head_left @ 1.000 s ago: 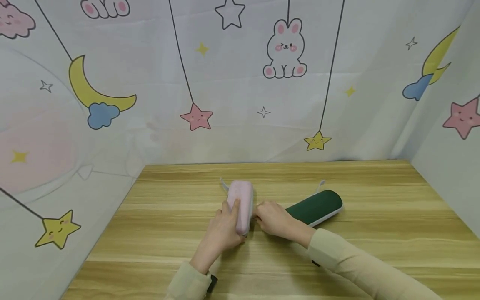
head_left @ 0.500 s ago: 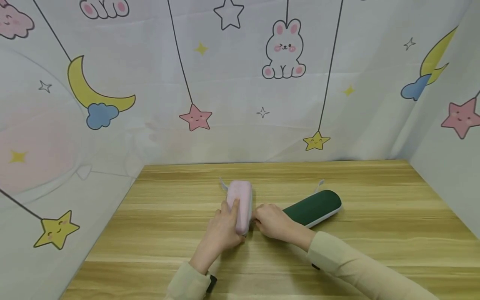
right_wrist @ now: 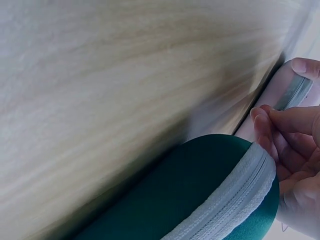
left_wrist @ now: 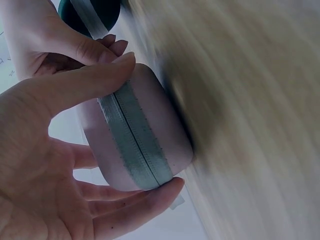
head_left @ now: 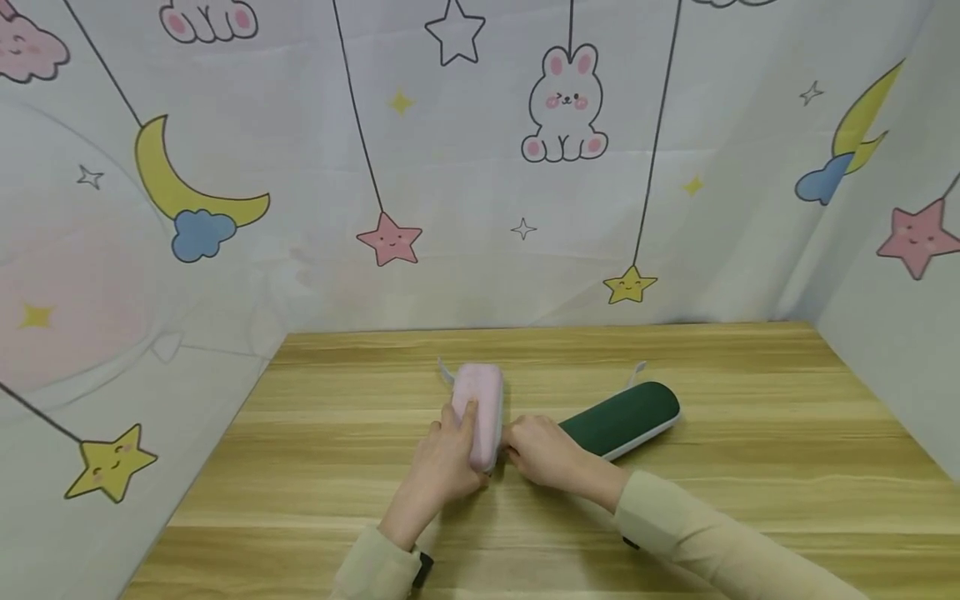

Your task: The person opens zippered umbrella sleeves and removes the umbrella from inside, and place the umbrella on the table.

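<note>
A pink zippered case point(head_left: 480, 400) stands on its long side on the table, its grey-green zip band showing a closed seam at the near end. My left hand point(head_left: 442, 458) grips that end, with the thumb point(left_wrist: 95, 82) on one side and fingers beneath and around the other. My right hand point(head_left: 543, 450) is at the case's right side, thumb and index finger point(right_wrist: 280, 117) pinching at the zip band; the zipper pull itself is hidden between them. A dark green zippered case point(head_left: 626, 417) with a pale zip band lies right behind my right wrist.
The wood-grain table point(head_left: 337, 517) extends around both cases. A pale strap point(head_left: 445, 371) sticks out behind the pink case, and another strap point(head_left: 636, 375) behind the green one. A white patterned curtain point(head_left: 465, 150) hangs along the table's back edge.
My right hand has slid slightly toward me along the pink case's side. The left hand keeps its grip, and the green case stays where it was. The head view shifts a little.
</note>
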`<action>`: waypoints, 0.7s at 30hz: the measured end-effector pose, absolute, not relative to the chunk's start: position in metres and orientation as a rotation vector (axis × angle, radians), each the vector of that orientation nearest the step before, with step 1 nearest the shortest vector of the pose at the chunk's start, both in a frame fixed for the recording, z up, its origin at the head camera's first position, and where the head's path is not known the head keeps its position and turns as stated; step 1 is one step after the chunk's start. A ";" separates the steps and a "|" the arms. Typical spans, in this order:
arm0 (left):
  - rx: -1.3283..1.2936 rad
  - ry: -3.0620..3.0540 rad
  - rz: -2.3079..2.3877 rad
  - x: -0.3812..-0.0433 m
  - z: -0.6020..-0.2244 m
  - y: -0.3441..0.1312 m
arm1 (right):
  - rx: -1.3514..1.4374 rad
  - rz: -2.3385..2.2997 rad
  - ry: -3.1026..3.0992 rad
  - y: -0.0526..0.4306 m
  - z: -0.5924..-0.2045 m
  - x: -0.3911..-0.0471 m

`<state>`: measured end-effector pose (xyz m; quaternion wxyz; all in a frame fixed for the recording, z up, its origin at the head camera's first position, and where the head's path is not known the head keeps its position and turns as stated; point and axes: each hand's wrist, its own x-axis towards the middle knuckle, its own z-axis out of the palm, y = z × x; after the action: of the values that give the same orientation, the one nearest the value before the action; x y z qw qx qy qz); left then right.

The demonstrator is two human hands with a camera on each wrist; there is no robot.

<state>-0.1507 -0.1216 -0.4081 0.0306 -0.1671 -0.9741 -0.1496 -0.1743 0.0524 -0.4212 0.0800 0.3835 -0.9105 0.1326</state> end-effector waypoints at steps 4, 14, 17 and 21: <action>-0.520 -2.997 -0.453 -0.151 -0.408 -0.121 | 1.149 0.394 -2.700 0.053 -0.422 -0.172; -0.509 -2.996 -0.443 -0.151 -0.409 -0.123 | 1.134 0.512 -2.779 0.051 -0.420 -0.174; -0.507 -2.995 -0.435 -0.151 -0.409 -0.122 | 1.130 0.546 -2.791 0.051 -0.419 -0.174; -0.500 -2.999 -0.449 -0.151 -0.409 -0.120 | 1.111 0.593 -2.798 0.053 -0.417 -0.173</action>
<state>-0.1513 -0.1201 -0.4094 0.0341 -0.1626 -0.9752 -0.1460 -0.1732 0.0529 -0.4171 0.0366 0.3619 -0.9112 0.1932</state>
